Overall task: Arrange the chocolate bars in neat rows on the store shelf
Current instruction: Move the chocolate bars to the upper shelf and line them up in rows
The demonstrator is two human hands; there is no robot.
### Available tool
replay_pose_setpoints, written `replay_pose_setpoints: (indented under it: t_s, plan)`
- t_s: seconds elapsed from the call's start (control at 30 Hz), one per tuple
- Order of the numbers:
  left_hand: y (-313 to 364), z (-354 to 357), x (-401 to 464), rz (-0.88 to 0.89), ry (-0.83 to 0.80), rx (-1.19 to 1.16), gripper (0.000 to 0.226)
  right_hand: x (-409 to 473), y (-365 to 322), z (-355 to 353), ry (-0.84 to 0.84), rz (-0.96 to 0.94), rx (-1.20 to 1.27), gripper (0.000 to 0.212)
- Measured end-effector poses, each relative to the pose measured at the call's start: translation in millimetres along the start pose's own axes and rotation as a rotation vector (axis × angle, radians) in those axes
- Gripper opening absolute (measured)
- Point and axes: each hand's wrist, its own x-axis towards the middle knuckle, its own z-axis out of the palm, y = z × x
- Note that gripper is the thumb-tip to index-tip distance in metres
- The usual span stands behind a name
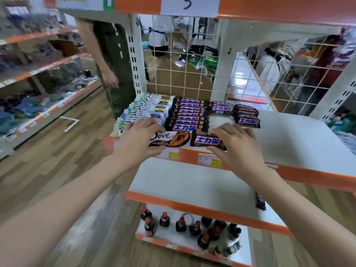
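Note:
My left hand (139, 138) grips a brown Dove bar (171, 139) at the front edge of the white shelf (292, 143). Beside it, my right hand (238, 143) grips a dark Snickers bar (207, 141) by its right end. Behind them a row of white and blue Dove bars (148, 109) fills the shelf's left side. A row of Snickers bars (187, 114) lies next to it. More Snickers bars sit loosely at the back (220, 108) and in a short stack (246, 115) to the right.
One dark bar (260, 201) lies on the lower shelf at its right edge. Dark bottles with red caps (181, 225) stand on the bottom shelf. A person (110, 60) stands at the shelf's left end. A wire grid (183, 60) backs the shelf.

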Motion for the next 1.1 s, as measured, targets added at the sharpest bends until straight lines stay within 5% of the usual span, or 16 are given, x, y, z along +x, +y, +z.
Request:
replay_pose_setpoints:
  t_s: [1.1]
  plan:
    - [-109, 8, 1, -0.095, 0.017, 0.006, 0.044, 82, -70, 70, -0.138, -0.077, 0.203, 0.036]
